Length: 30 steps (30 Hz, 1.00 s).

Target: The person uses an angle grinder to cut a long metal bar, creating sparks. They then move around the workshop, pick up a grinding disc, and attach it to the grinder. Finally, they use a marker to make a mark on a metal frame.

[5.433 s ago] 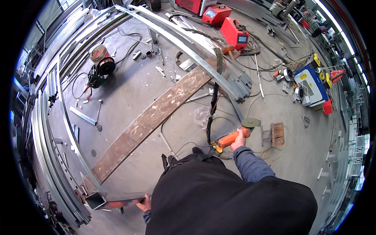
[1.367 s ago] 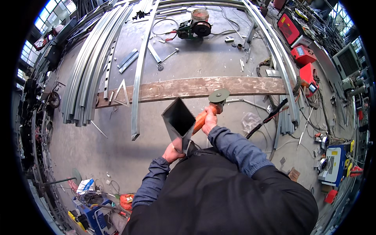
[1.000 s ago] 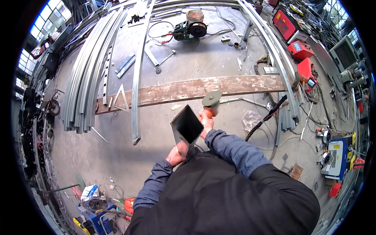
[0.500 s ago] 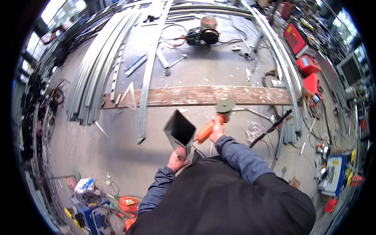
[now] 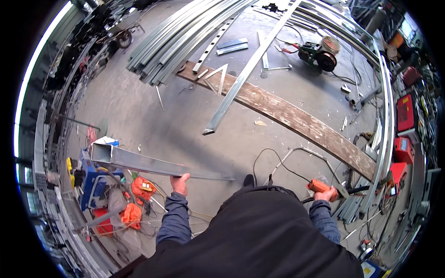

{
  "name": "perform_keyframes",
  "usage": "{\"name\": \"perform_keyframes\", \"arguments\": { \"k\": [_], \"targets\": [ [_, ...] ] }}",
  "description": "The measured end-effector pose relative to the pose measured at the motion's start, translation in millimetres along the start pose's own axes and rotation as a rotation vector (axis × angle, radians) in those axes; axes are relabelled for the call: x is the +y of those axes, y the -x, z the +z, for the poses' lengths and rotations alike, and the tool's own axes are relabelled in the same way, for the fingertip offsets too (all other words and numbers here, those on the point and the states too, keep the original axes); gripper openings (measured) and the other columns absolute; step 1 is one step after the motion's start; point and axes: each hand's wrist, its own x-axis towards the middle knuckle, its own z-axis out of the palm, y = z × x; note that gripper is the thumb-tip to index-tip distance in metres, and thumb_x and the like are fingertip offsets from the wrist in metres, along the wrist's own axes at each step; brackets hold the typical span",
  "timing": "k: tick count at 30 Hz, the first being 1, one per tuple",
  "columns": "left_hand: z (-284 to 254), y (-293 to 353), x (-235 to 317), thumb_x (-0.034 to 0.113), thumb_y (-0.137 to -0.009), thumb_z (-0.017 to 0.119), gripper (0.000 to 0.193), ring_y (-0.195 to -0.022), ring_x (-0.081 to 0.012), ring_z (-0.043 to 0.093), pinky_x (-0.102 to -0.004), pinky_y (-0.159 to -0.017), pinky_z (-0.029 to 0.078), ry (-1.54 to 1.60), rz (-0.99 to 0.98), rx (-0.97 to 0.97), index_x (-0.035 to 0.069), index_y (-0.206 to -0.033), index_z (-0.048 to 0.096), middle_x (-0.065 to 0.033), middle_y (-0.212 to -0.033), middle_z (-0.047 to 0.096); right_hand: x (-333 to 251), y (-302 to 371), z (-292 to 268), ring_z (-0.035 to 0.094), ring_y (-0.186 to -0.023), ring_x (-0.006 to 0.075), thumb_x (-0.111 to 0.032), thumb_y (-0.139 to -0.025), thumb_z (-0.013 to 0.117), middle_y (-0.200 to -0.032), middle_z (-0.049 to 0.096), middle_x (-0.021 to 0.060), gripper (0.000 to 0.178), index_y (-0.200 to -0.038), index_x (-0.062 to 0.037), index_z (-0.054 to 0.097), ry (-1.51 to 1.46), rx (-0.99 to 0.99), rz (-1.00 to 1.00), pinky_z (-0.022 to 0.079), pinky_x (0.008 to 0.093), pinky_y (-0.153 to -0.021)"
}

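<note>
My left hand [image 5: 180, 183] is closed round a long square metal tube [image 5: 139, 160], whose hollow end points off to the left above the floor. The tube's other end tapers away toward the floor near my foot [image 5: 249, 180]. Out to the right, my right hand [image 5: 326, 194] grips an orange angle grinder [image 5: 318, 186] by its body. The grinder's disc [image 5: 342, 192] is partly visible just beyond the fingers, and a dark cord runs from the tool.
A brown plank [image 5: 296, 118] crosses the floor ahead, with a metal bar [image 5: 252, 69] over it. Stacked metal profiles [image 5: 185, 39] lie at the far left. A wire feeder [image 5: 320, 55] stands far right; a blue machine [image 5: 95, 180] and orange cloth [image 5: 132, 215] are at lower left.
My view has turned left. The tube has swung from upright in front of me to lying out leftward, and the grinder has moved down and far to the right. Both stay held.
</note>
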Motion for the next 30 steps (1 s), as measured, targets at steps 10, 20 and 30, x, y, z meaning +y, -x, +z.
{"name": "perform_keyframes", "arguments": {
  "k": [10, 20, 30],
  "targets": [
    [-22.3, 1.2, -4.6, -0.006, -0.068, 0.07, 0.058, -0.109, -0.0202, 0.059, -0.0353, -0.096, 0.047, 0.238, 0.011, 0.287, 0.001, -0.126, 0.062, -0.0051, -0.118, 0.063, -20.9, -4.0, -20.3, 0.063, -0.117, 0.0285, -0.047, -0.089, 0.064, -0.132, 0.065, 0.0081, 0.046, -0.118, -0.0107, 0.061, 0.099, 0.129, -0.135, 0.044, 0.0484, -0.11],
    [-35.0, -0.5, -9.1, -0.008, -0.063, 0.07, 0.069, -0.116, -0.0244, 0.06, -0.0361, -0.095, 0.05, 0.356, -0.001, 0.319, -0.002, -0.13, 0.056, -0.0101, -0.123, 0.062, -23.7, -17.5, -0.3, 0.067, -0.099, 0.0273, -0.053, -0.089, 0.057, -0.119, 0.068, 0.0077, 0.046, -0.113, -0.0148, 0.063, 0.345, 0.019, -0.252, 0.049, 0.0428, -0.1],
    [-87.7, -14.2, 2.4, -0.007, -0.06, 0.062, 0.078, -0.131, -0.0313, 0.057, -0.0396, -0.105, 0.048, 0.346, -0.016, 0.275, -0.007, -0.137, 0.051, -0.0172, -0.133, 0.061, -24.4, 23.9, 27.8, 0.064, -0.107, 0.0264, -0.049, -0.088, 0.067, -0.127, 0.064, 0.0083, 0.047, -0.118, -0.0137, 0.059, 0.397, 0.033, -0.3, 0.046, 0.0432, -0.103]
  ]
}}
